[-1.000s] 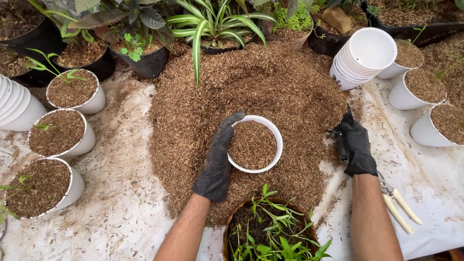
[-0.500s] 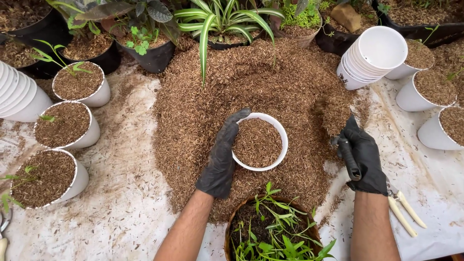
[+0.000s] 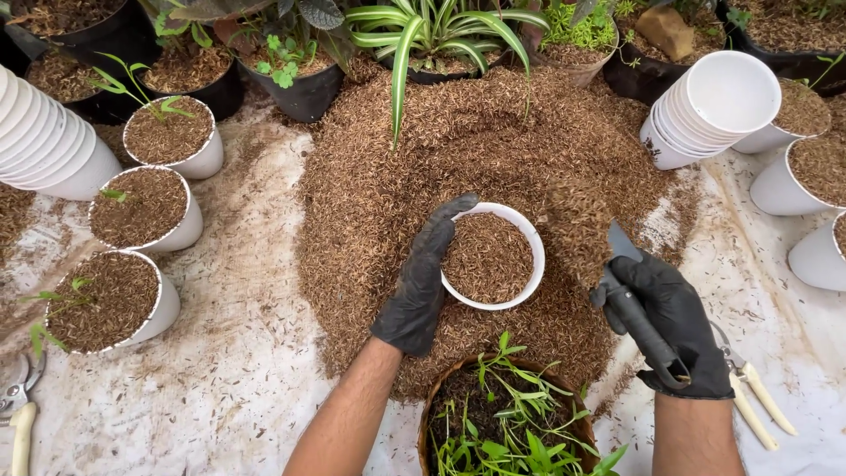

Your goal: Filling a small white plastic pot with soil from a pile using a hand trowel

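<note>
Head view looks straight down on a white sheet point(image 3: 220, 353) spread with a broad heap of brown husk mix point(image 3: 458, 167). Left hand point(image 3: 421, 282), in a black glove, curls around the left side of a small white pot point(image 3: 492, 256); its fingers press against the wall and the fingertip of one reaches over the rim at the top. That pot sits on the near part of the heap, filled nearly to the rim with the same brown mix. Right hand point(image 3: 674, 322), also gloved in black, is closed tight around the dark handle of a trowel point(image 3: 636, 313), whose blade points up and left, just right of the pot, carrying a load of husk point(image 3: 577, 225) that hangs beside the rim.

Near the bottom edge, between the forearms, stands a brown pot with green shoots point(image 3: 507, 423). Pruning shears with pale handles point(image 3: 753, 392) lie on the sheet just right of the right wrist. Three filled white pots point(image 3: 141, 211) line up at left, with a stack of empty white pots point(image 3: 44, 141) beyond them. Another stack of empty white pots point(image 3: 705, 106) lies on its side at upper right, near more filled ones. Dark pots with leafy plants point(image 3: 300, 70) edge the far side, a striped green plant point(image 3: 432, 35) among them.
</note>
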